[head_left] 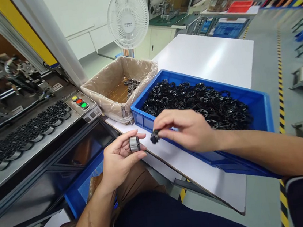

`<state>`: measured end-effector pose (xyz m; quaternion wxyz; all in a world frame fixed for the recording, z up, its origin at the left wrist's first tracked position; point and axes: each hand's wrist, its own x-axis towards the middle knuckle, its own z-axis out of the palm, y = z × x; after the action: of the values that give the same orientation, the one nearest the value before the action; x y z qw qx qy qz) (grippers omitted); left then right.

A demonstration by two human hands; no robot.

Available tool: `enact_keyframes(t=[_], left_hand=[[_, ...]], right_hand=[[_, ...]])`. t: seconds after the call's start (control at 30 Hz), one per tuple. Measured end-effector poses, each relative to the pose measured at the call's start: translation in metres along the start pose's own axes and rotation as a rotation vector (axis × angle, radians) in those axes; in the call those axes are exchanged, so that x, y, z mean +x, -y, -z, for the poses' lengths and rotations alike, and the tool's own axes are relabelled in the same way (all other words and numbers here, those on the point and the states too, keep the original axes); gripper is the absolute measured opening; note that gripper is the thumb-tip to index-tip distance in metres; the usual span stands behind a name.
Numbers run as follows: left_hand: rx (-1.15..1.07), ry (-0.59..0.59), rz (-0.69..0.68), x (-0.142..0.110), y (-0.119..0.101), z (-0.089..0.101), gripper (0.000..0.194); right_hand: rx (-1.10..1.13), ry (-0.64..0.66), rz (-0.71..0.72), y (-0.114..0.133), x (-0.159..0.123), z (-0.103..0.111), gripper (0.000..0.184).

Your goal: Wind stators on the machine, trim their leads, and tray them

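My left hand (pixel 121 159) grips a short silver metal ring, a motor stator core (pixel 134 144), between thumb and fingers. Just to its right, my right hand (pixel 185 128) pinches a small black plastic ring part (pixel 154 137), a little apart from the core. Behind my right hand stands a blue bin (pixel 264 112) heaped with similar black plastic parts (pixel 199 98). On the machine bed at the left, several metal cores with black tops (pixel 35 135) stand in rows.
A plastic-lined box (pixel 109 109) with some parts inside stands beside the blue bin. A button panel (pixel 83 105) with yellow, red and green buttons sits on the machine's edge. Behind are a white fan (pixel 128 18) and a white table (pixel 205 53).
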<state>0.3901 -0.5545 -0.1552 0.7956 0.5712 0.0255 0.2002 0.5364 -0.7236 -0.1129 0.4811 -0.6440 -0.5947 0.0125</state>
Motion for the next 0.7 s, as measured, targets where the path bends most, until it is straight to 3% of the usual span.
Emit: enact_keyframes(t=[0.1, 0.33, 0.53, 0.7], left_hand=[[-0.085, 0.066, 0.074, 0.003, 0.006, -0.009, 0.049], [-0.155, 0.079, 0.127, 0.004, 0.008, -0.021, 0.047], [-0.062, 0.01, 0.077, 0.0, 0.002, -0.025, 0.05], [0.046, -0.062, 0.022, -0.005, 0.002, -0.024, 0.048]], right_hand=[[0.036, 0.003, 0.138, 0.013, -0.007, -0.01, 0.005], [-0.077, -0.075, 0.242, 0.004, -0.012, -0.015, 0.008], [-0.155, -0.117, 0.319, 0.003, -0.012, -0.017, 0.009], [-0.094, -0.065, 0.376, 0.0, -0.012, -0.018, 0.019]])
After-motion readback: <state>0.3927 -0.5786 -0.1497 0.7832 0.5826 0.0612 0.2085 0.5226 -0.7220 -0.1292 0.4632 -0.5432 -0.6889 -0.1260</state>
